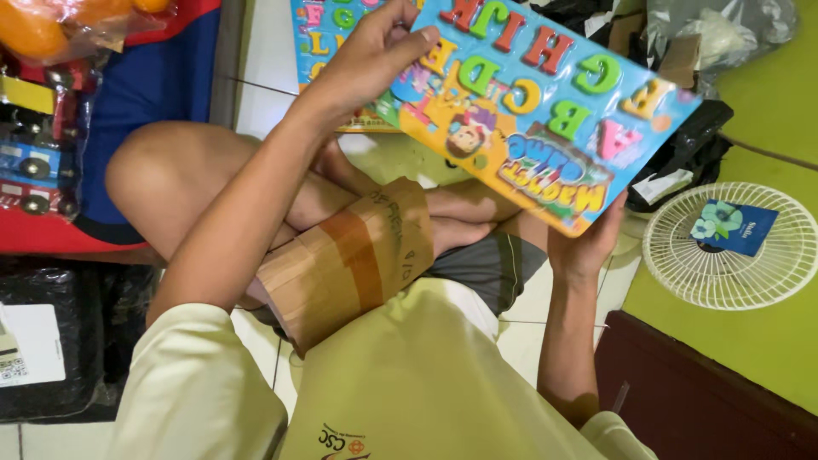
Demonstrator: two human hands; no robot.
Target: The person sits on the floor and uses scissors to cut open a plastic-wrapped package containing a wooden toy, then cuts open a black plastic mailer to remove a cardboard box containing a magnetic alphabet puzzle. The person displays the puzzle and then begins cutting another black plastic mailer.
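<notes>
hands both on the alphabet toy pack (528,102), a flat blue and yellow card with coloured plastic letters under clear film, held up tilted at 1 o'clock of the view, above your crossed legs. your left hand (366,64) grips its top-left edge at 11 o'clock, fingers (400,38) curled over the front, thumb side behind, so closed on the pack. your right hand (584,247) holds the lower edge at 4 o'clock of the pack, palm under the yellow border, clamped on it too; its fingertips are hidden behind the card.

cardboard box (349,260), brown with a darker tape strip and some handwriting, rests in your lap at centre, just below the pack, touching your left forearm. second letter pack (319,34) lies on the floor tiles at 12 o'clock, partly covered by your left hand. toy cars (34,162) in clear packaging sit at 9 o'clock on a red and blue surface. white round fan grille (733,247) at 3 o'clock on the green floor mat (767,332), with a small blue card on its hub. black plastic bags (690,145) lie at 2 o'clock, just behind the pack's right end.
</notes>
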